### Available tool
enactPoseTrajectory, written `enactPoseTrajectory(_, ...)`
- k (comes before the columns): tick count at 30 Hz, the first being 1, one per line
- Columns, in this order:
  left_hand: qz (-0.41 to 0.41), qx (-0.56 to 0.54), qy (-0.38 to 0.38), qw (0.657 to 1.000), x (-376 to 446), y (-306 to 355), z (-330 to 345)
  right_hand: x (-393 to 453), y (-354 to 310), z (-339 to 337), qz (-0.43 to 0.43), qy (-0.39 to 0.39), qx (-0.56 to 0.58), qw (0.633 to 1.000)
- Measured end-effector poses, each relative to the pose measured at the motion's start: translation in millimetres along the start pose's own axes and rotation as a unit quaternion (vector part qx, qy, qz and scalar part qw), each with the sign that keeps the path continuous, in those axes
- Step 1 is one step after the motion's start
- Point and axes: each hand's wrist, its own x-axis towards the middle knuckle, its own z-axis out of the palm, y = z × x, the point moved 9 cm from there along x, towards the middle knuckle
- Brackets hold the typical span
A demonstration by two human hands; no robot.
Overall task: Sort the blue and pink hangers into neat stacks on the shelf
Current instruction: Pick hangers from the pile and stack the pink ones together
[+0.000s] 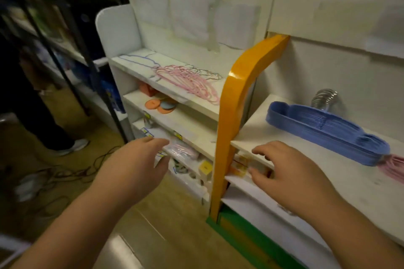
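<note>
blue plastic hangers [328,131] lie in a neat stack with metal hooks toward the wall on the white shelf [341,172] at the right, and a few thin pink hangers [393,168] lie just beside the stack's near end at the frame's right edge. a looser pile of pink wire hangers [192,83] rests on the top board of the white shelf unit [118,26] to the left, with one thin blue hanger [140,60] beside it. an orange curved side panel [236,105] stands between the two shelves. both hands are released and hold nothing: the left hand [140,168] hovers with relaxed fingers before the lower shelves, the right hand [290,172] reaches with spread fingers at the shelf's front edge. orange round discs [159,105] lie on the shelf below the pink pile.
</note>
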Motion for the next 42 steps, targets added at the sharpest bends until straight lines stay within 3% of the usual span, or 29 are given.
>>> enactPoseTrajectory(5,-0.052,0.000,0.013,0.999,7.0,-115.4,-15.4,67.1,-95.3,35.5,-0.046,-0.005,-0.003,0.999)
enactPoseTrajectory(13,-0.045,0.006,0.002,0.999,73.9,-271.6,-30.9,188.4,-207.8,91.7,-0.034,0.015,0.003,0.999)
enactPoseTrajectory(21,0.051,-0.057,-0.008,0.997,209.0,-283.5,-1.7,281.2,-205.5,114.7,0.026,0.018,0.002,0.999)
enactPoseTrajectory(30,0.107,-0.040,-0.024,0.993,378.3,-301.1,19.0,438.5,-185.6,133.6,0.040,0.029,0.020,0.999)
enactPoseTrajectory(42,0.179,-0.022,-0.150,0.972,574.8,-343.5,101.6,559.1,-165.6,164.7,0.150,0.026,0.022,0.988)
